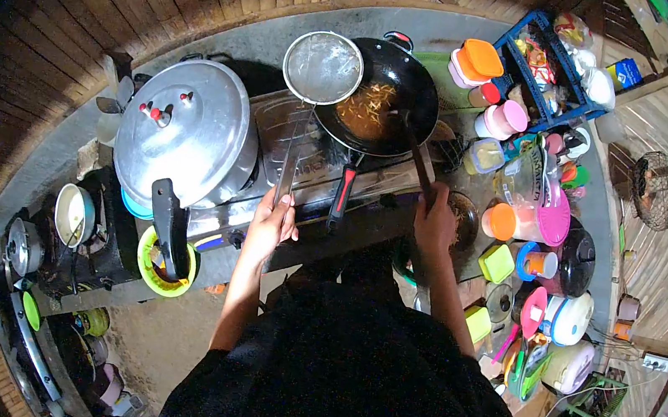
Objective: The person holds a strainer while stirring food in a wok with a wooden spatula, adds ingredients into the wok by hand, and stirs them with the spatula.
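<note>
My left hand (271, 221) is closed around the handle of a round mesh strainer (323, 68). The strainer is held over the left edge of a black wok (402, 74), whose red-and-black handle (342, 197) points toward me. Brown liquid with thin yellowish strips (366, 110) lies in the wok. In my right hand (435, 222) is the handle of a dark spatula (419, 154), its far end down inside the wok beside the food. The wok sits on a metal gas stove (277, 129).
A large lidded pressure cooker (183, 134) stands left of the stove, its black handle above a yellow-green bowl (146, 255). Plastic tubs, including an orange-lidded one (480, 59), crowd the right side. A blue crate (561, 120) holds packets at the back right.
</note>
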{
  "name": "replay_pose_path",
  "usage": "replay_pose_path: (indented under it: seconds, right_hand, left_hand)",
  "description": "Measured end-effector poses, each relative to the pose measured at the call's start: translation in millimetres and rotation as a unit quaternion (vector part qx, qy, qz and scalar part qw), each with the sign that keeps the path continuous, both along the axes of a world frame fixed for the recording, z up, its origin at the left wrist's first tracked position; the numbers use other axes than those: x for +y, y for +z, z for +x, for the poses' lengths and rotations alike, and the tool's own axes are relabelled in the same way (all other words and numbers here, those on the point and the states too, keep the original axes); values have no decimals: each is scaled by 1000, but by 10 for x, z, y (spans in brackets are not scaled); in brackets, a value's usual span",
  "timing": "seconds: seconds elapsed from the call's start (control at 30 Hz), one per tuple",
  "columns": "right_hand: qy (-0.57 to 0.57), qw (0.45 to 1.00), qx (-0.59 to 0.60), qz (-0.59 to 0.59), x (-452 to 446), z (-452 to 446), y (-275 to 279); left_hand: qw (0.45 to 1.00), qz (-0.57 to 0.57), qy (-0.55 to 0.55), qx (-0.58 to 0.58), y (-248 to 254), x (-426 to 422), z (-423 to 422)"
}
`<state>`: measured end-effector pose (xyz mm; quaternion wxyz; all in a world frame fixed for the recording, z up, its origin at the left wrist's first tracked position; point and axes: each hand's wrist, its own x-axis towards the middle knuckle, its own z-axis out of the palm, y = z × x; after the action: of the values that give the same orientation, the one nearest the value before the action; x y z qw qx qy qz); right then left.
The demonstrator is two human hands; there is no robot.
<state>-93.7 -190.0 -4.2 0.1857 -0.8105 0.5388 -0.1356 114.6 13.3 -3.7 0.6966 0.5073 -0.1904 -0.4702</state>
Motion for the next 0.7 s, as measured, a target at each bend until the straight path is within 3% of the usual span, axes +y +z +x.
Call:
replay_pose_path:
  seconds: [0.2, 0.33, 0.57, 0.67, 0.7]
  right_hand:
    - [97, 993, -52, -54, 393, -105, -162]
    - [146, 983, -73, -82, 89, 261, -460]
    - [111, 993, -7, -47, -634, 505, -238]
    - [113, 986, -65, -104, -680, 181, -280]
    - [96, 994, -1, -59, -653, 56, -248]
  left_hand:
    - [1000, 8, 21, 4, 29, 6, -100]
    - [999, 5, 43, -4, 105, 44, -186]
    - [995, 20, 93, -18, 179, 56, -364]
    - [994, 19, 103, -27, 199, 33, -462]
    - [993, 23, 110, -29, 202, 22, -496]
